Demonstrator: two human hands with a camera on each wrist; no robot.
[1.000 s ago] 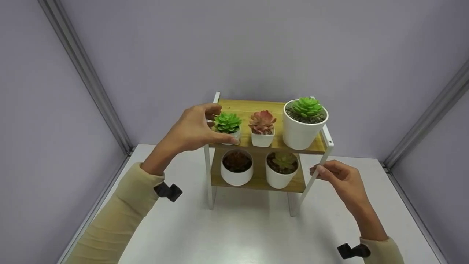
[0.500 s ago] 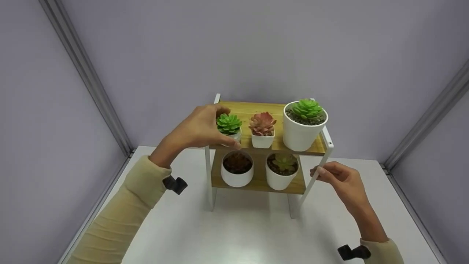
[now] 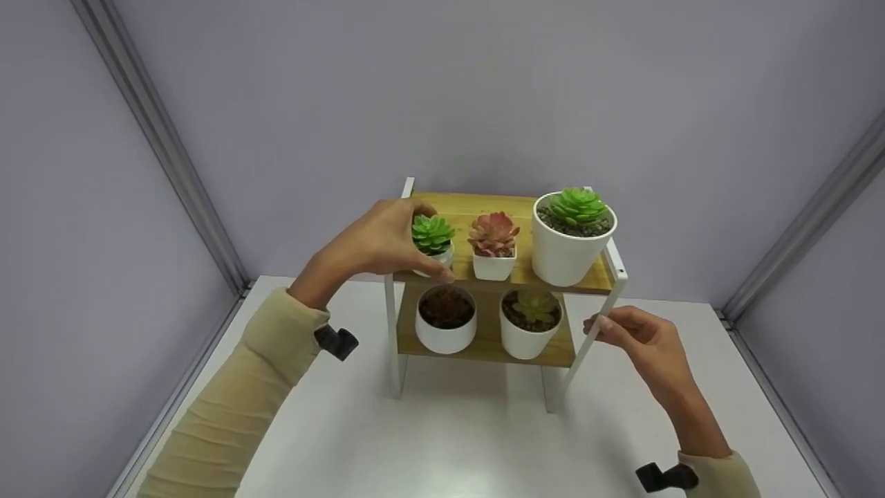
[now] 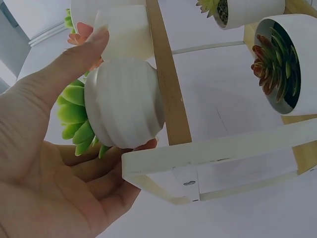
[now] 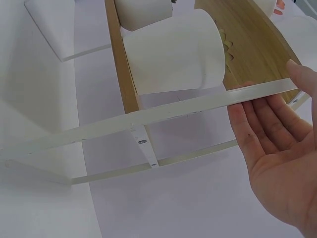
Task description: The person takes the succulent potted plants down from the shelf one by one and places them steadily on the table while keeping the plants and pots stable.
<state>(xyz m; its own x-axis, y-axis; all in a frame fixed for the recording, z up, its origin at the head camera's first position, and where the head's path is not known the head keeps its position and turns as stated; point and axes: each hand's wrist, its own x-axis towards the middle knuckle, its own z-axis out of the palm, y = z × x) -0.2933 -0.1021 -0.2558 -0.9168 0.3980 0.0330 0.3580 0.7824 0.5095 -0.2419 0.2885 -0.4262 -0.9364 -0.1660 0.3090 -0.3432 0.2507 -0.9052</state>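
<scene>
On the top board of a two-tier plant stand [image 3: 470,200], my left hand [image 3: 377,238] reaches round a small green succulent in a white pot [image 3: 433,238]. The thumb lies along the near side, and the fingers curve behind the ribbed pot in the left wrist view. Beside it stands a pink succulent in a square white pot [image 3: 494,266]. My right hand [image 3: 646,339] pinches the stand's white right front leg [image 3: 588,342]; in the right wrist view its fingers [image 5: 247,124] lie against this bar.
A large white pot with a green succulent [image 3: 567,256] stands at the top board's right. On the lower board are a pot with a dark reddish plant [image 3: 446,339] and one with a yellowish-green succulent [image 3: 529,340]. Grey walls [image 3: 484,90] surround the white table [image 3: 456,449].
My left hand has moved slightly right, farther round the small green succulent's pot, which stays nearly in place. My right hand keeps its grip on the stand's leg.
</scene>
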